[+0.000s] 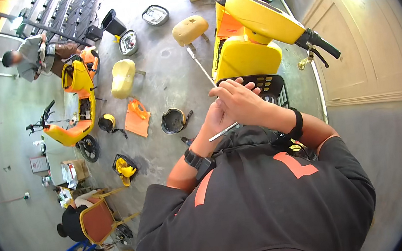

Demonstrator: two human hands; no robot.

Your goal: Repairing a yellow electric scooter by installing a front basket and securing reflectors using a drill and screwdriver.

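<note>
My left hand and my right hand are clasped together in front of my chest, the right one lying over the left. A silver T-handle wrench is held between them. Its long shaft sticks out up and to the left, ending in a pale socket-like tip. The short crossbar shows below my left palm. The wrench's middle is hidden by my hands. Just beyond them stand a black slotted basket and a yellow scooter.
Several loose parts lie on the floor: yellow seat-like pieces, an orange panel and a black round bucket. Another yellow scooter stands left, near a person. A second person sits in a chair.
</note>
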